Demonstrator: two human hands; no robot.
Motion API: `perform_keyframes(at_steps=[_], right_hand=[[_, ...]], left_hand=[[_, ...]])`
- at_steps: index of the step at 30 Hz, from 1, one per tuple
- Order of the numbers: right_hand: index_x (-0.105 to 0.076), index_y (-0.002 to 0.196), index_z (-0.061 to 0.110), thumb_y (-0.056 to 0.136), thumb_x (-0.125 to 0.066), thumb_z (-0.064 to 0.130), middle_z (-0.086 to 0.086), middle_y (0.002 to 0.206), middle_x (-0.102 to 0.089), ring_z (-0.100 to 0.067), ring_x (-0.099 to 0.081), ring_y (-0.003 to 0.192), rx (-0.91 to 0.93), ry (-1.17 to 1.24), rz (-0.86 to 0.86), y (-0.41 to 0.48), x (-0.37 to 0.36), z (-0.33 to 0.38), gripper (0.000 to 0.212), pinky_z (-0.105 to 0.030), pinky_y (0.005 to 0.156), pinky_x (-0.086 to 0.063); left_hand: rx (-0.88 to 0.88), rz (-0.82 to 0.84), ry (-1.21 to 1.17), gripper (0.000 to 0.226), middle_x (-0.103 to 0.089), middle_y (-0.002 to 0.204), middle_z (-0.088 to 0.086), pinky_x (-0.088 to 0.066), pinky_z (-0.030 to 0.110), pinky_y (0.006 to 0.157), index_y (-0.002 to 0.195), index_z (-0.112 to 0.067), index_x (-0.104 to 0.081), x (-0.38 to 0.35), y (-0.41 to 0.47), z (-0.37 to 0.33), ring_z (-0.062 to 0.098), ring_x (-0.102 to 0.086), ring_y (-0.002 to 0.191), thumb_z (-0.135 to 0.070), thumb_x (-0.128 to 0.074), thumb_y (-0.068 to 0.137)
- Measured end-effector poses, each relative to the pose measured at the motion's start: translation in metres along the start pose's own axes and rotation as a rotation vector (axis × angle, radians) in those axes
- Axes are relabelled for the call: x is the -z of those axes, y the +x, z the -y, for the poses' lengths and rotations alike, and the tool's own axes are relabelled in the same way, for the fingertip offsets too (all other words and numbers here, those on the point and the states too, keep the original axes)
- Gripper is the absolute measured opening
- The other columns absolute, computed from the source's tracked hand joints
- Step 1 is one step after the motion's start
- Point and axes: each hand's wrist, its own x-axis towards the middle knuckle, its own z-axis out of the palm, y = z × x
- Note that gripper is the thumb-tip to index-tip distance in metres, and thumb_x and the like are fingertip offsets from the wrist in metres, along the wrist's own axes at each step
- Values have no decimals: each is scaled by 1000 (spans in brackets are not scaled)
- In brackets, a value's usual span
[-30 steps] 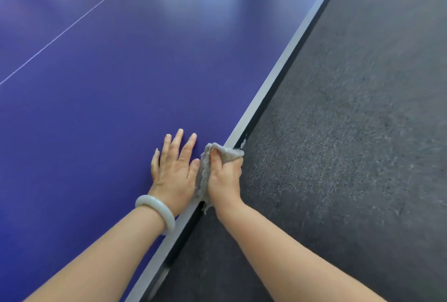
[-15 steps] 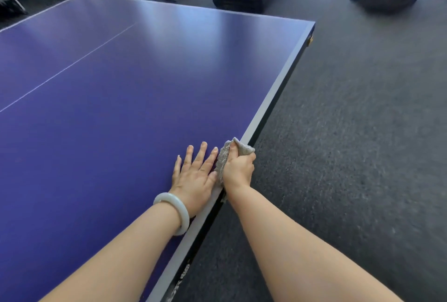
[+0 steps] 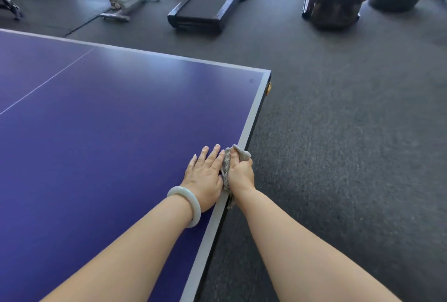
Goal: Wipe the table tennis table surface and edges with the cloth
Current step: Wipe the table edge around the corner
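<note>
Gripping the crumpled grey cloth (image 3: 227, 165) on the grey edge (image 3: 252, 117) of the purple table tennis table (image 3: 121, 132), the right hand (image 3: 242, 174) could slip off toward three o'clock if pushed hard. The left hand (image 3: 205, 177) lies flat at nine o'clock.

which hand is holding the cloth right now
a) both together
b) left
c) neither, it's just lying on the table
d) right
d: the right hand grips the grey cloth at the edge of the table, while the left hand lies flat beside it on the blue top with its fingers straight.
</note>
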Motion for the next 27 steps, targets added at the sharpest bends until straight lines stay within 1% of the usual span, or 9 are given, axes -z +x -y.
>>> perform_keyframes(at_steps=[5, 9, 14, 18, 21, 22, 24, 25, 27], right_hand=[[-43, 137, 10, 100, -44, 55, -19, 134, -58, -35, -55, 124, 1, 2, -22, 72, 7, 42, 59, -39, 102, -42], [-37, 141, 9, 100, -44, 56, -21, 137, -55, -38, -54, 125, -5, -19, -5, 119, 12, 67, 62, -43, 104, -43], [-32, 146, 9, 100, -46, 54, -23, 141, -51, -39, -51, 129, 0, -55, 20, 187, 24, 109, 66, -48, 109, -39], [-33, 144, 8, 99, -47, 54, -21, 141, -51, -38, -50, 129, -6, -53, 50, 227, 31, 134, 66, -48, 110, -39], [-34, 145, 3, 98, -51, 54, -21, 141, -52, -38, -50, 131, -104, -20, 78, 241, 35, 153, 72, -47, 110, -39], [-36, 146, 3, 98, -53, 53, -20, 141, -52, -37, -51, 130, -169, 33, 104, 246, 37, 162, 71, -47, 110, -40], [-45, 144, 7, 101, -53, 42, -19, 140, -55, -36, -54, 128, -261, 132, 211, 253, 46, 180, 56, -47, 108, -44], [-49, 142, 8, 104, -50, 36, -18, 139, -56, -36, -55, 127, -261, 130, 270, 254, 53, 187, 47, -46, 107, -45], [-53, 138, 5, 106, -46, 29, -18, 136, -58, -36, -57, 124, -234, 97, 319, 259, 70, 198, 40, -47, 106, -47]], left_hand=[[49, 17, -2, 60, 18, 164, -6, 9, 40, 121, 156, -31, 8, 26, 94, -3, 19, 17, 151, -34, -25, 106], [103, 19, -4, 59, 22, 163, -5, 12, 42, 120, 155, -34, 11, 34, 149, -11, 22, 21, 150, -38, -22, 106], [148, 61, -41, 59, 24, 162, -6, 13, 48, 119, 154, -37, 14, 58, 222, -33, 25, 24, 149, -40, -21, 106], [231, 108, -28, 63, 34, 157, -10, 18, 52, 115, 149, -42, 24, 58, 243, -42, 24, 32, 145, -54, -18, 103], [249, 158, -25, 66, 40, 154, -13, 19, 51, 115, 142, -45, 31, 59, 239, -42, 22, 36, 143, -62, -16, 100], [258, 167, -29, 66, 41, 153, -14, 19, 50, 115, 140, -46, 33, 61, 239, -42, 21, 36, 143, -63, -16, 99], [268, 175, -27, 65, 44, 149, -16, 20, 49, 115, 135, -47, 35, 64, 239, -42, 19, 37, 142, -63, -17, 99], [270, 177, -23, 65, 46, 145, -18, 20, 49, 115, 134, -47, 37, 64, 238, -42, 19, 37, 142, -62, -17, 100], [276, 185, -13, 67, 48, 140, -19, 20, 49, 115, 132, -47, 38, 63, 238, -41, 18, 37, 142, -61, -19, 100]])
